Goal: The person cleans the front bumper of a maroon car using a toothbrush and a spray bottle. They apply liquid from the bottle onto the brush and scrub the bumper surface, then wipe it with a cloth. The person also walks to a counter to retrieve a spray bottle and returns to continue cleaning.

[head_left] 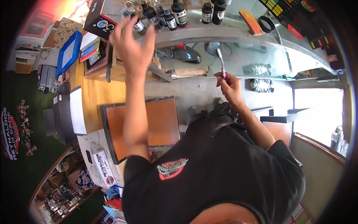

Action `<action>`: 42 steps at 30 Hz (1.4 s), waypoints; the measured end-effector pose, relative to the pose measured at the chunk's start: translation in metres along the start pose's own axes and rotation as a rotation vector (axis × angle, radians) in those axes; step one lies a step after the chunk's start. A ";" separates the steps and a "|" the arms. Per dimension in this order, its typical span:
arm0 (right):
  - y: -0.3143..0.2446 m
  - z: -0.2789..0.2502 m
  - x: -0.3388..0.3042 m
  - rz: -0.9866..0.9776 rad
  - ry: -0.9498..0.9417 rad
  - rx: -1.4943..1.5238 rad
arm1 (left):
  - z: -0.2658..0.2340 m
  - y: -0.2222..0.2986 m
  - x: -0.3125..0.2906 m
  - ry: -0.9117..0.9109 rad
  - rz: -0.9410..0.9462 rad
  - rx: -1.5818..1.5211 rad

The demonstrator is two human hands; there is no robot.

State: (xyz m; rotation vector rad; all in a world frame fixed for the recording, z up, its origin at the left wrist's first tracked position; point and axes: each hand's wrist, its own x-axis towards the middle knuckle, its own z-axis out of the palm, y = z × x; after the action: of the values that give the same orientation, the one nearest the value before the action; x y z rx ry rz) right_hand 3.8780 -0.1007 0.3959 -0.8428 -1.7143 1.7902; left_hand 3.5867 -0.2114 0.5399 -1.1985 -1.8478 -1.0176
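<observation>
My left hand [133, 46] is raised at the upper left with its fingers spread, slightly smeared by motion. Just behind those fingers a dark spray bottle [139, 28] with a pale label shows between thumb and forefinger; I see no grip on it. A toothbrush [221, 59] with a pale head and a purple handle points upward from my right hand [230, 89], whose fingers pinch the handle's lower end. The toothbrush is over the glass display case [238, 56].
Several black bottles [180, 15] stand along the shelf top. An orange box [250, 21] and a black ring [266, 24] lie to their right. A black carton [100, 18] is beyond my left hand. An orange-brown padded seat [158, 119] sits below my left forearm.
</observation>
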 end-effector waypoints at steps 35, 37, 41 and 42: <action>0.056 -0.087 -0.058 0.033 0.291 -0.230 | 0.034 0.014 0.094 -0.694 0.078 0.015; 0.060 -0.085 -0.056 0.023 0.285 -0.227 | 0.033 0.011 0.094 -0.665 0.112 -0.028; 0.071 -0.085 -0.055 0.008 0.270 -0.174 | 0.031 0.019 0.091 -0.599 0.138 0.078; 0.074 -0.082 -0.055 0.019 0.262 -0.176 | 0.028 0.016 0.093 -0.607 0.153 0.066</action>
State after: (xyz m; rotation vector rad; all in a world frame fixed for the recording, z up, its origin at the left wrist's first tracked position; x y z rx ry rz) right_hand 3.9796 -0.0906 0.3262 -1.1173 -1.7102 1.4793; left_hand 3.5668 -0.1462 0.6114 -1.7084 -2.1685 -0.5294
